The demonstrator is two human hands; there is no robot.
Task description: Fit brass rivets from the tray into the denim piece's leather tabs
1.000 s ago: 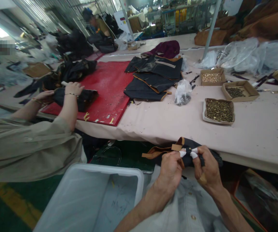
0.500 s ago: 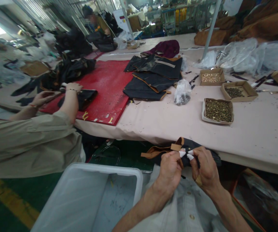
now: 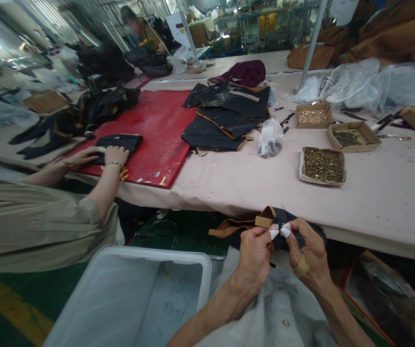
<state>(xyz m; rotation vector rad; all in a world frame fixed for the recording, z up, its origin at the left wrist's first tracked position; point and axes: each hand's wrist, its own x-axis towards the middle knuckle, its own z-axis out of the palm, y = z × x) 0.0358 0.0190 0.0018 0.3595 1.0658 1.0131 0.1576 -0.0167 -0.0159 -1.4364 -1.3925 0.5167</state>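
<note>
A dark fabric piece with brown trim (image 3: pixel 234 226) lies across my lap at the table's front edge. My left hand (image 3: pixel 256 255) pinches it near the brown tab, with white wraps on the fingertips. Close beside it, my right hand (image 3: pixel 306 248) has thumb and forefinger pressed together over the dark cloth, also white-tipped; whatever small thing may sit between them is hidden. On the table beyond stands an open box of small brass-coloured studs (image 3: pixel 322 166). Two more small boxes, one of gold pieces (image 3: pixel 312 116) and one of darker pieces (image 3: pixel 348 137), are behind it.
At the left, a co-worker's hands (image 3: pixel 115 155) rest on a dark piece on the red board (image 3: pixel 157 144). Dark panels (image 3: pixel 229 115) are stacked mid-table beside a plastic bag (image 3: pixel 270 137). A white bin (image 3: pixel 207 270) stands at my left; a metal pole (image 3: pixel 313 48) rises behind.
My right thumb and forefinger have drawn closer together and slightly away from the cloth. The co-worker's hands have come down onto the dark piece, nearer the red board's front edge.
</note>
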